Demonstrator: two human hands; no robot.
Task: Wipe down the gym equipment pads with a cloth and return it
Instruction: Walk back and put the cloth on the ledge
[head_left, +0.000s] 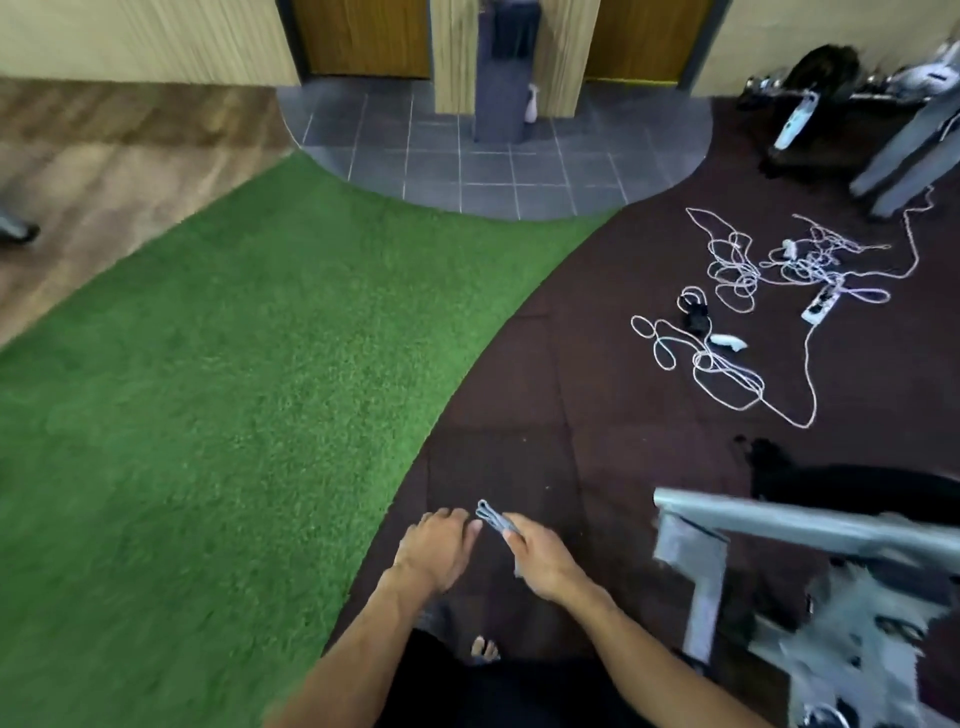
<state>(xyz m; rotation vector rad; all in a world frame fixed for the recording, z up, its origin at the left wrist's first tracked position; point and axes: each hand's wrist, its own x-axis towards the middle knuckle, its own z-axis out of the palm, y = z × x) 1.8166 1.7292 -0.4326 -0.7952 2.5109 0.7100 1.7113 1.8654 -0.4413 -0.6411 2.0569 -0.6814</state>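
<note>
A small folded grey cloth (493, 517) is held in front of me, low in the view, above the dark rubber floor. My right hand (543, 556) grips its lower end, with the folded edge sticking up to the left. My left hand (439, 545) is just beside it, fingers curled and close to the cloth's left side; I cannot tell if they touch it. A grey metal gym machine frame (779, 530) with a black pad (857, 488) behind it stands at the lower right, blurred.
Tangled white cables with a power strip (821, 306) lie on the dark floor at the right. Green turf (234, 364) covers the left. A grey tiled patch (493, 166) with a dark stand and spray bottle (531, 104) is ahead. More equipment (904, 150) stands at the far right.
</note>
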